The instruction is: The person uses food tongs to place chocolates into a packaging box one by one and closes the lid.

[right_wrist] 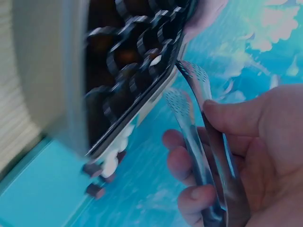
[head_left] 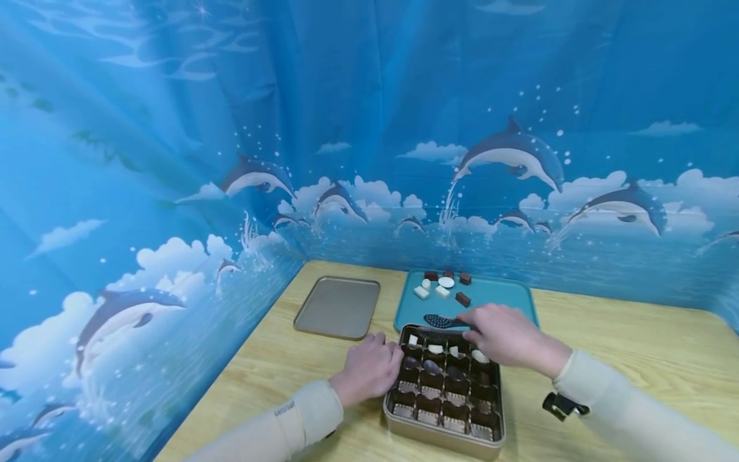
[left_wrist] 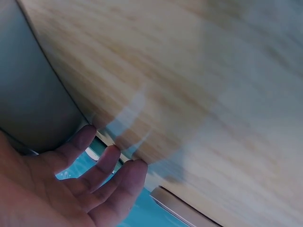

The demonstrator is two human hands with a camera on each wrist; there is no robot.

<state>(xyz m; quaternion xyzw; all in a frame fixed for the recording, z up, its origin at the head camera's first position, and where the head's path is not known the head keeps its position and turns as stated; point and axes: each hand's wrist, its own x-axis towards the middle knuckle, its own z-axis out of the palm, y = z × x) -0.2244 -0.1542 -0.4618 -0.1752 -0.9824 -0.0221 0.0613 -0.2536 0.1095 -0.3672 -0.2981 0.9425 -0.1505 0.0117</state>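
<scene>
My right hand (head_left: 501,333) holds metal tongs (right_wrist: 201,127) with perforated tips, thumb on one arm and fingers on the other. In the right wrist view the tong tips stand apart with nothing between them. They are over the far edge of a divided chocolate box (head_left: 441,439). White pieces (head_left: 435,349) fill cups in the box's far row, with dark chocolates (head_left: 432,367) in the row behind. Nearer cups look bare. At the box's left side is my left hand (head_left: 369,367), its fingers loosely bent in the left wrist view; its thumb is hidden there.
Beyond the box a teal tray (head_left: 508,295) carries several white and dark brown chocolates (head_left: 463,299). To its left a flat metal lid or tray (head_left: 337,308) lies on the wooden table (head_left: 635,346). A blue dolphin-print curtain (head_left: 369,128) hangs behind and at the left.
</scene>
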